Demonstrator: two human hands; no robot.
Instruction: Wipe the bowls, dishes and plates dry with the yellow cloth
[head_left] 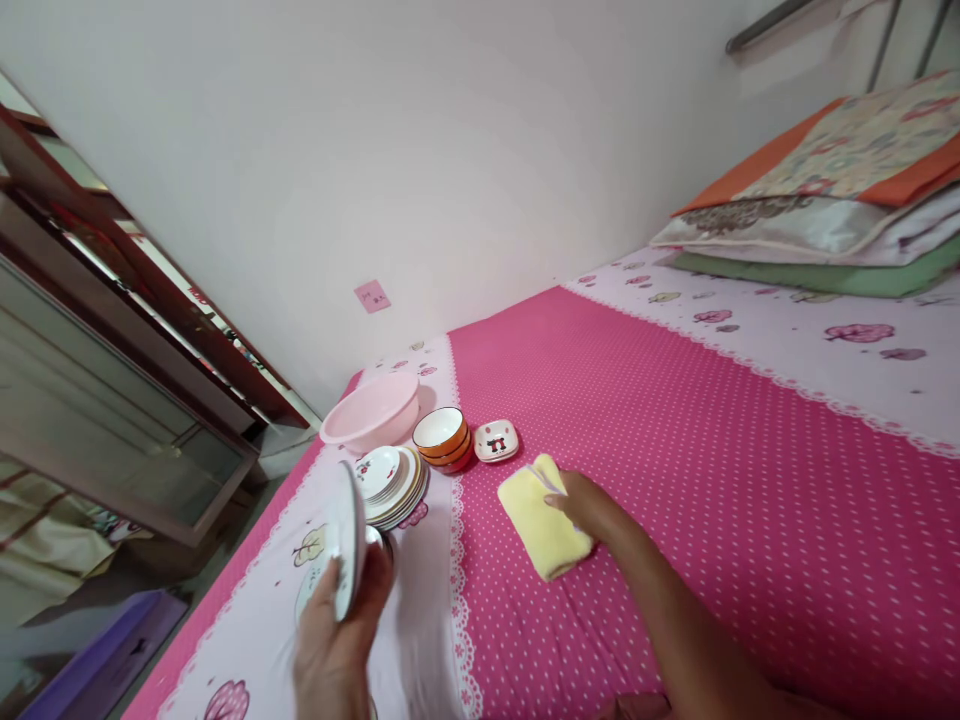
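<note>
My left hand [341,625] grips a white plate [351,540] by its lower edge, thumb on one face and fingers behind. The plate is tipped up nearly on edge above the bed. Pinched in my right hand [581,500] is a folded yellow cloth [541,525], close over the pink sheet. Beyond the raised plate stands a stack of plates [379,470], with smaller patterned ones on top. Another dish, partly hidden behind my left hand, shows a dark rim. Stacked orange bowls [441,435] and small square dishes [496,440] stand farther back.
A pink basin [373,412] stands at the bed's far left, near the wall. Folded bedding [825,200] is piled at the far right. The bed's left edge drops to the floor, where a purple box [112,655] lies. A brown-framed door [127,370] is at left.
</note>
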